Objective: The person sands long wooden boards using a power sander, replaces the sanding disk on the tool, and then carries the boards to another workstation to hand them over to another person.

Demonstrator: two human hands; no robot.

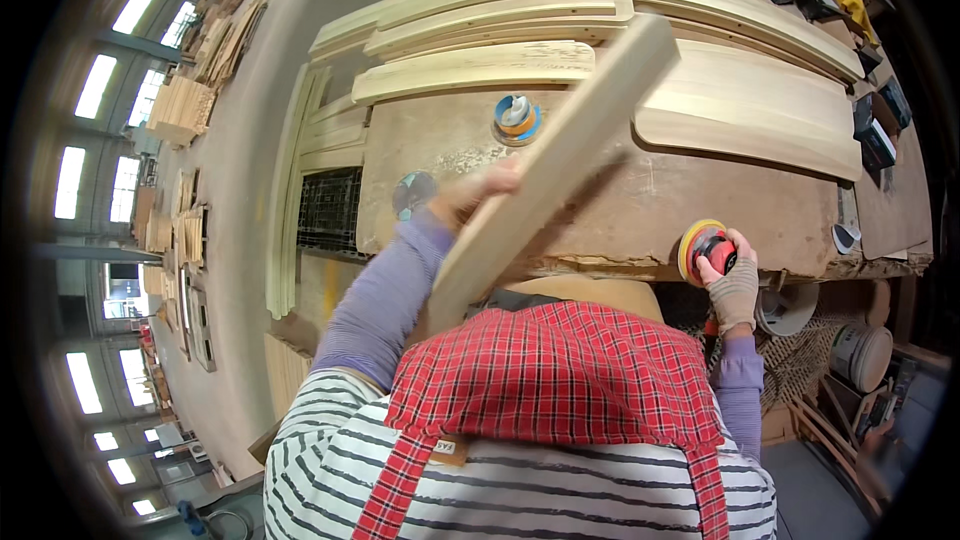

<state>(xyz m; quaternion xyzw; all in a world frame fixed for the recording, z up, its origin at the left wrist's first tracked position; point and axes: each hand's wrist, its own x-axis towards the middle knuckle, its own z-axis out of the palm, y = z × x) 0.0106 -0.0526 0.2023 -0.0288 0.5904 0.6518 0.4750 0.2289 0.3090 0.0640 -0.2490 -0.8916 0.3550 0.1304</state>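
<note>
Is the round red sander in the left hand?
No, the right hand holds the round red sander, while the left hand grips a pale wooden board.

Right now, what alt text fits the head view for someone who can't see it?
The left hand holds a long wooden board slanting over the workbench, while the right hand holds a red sander at its near edge. Pale planks lie toward the far side.

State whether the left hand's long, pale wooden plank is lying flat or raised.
Raised: the left hand holds the plank clear of its shadow.
</note>
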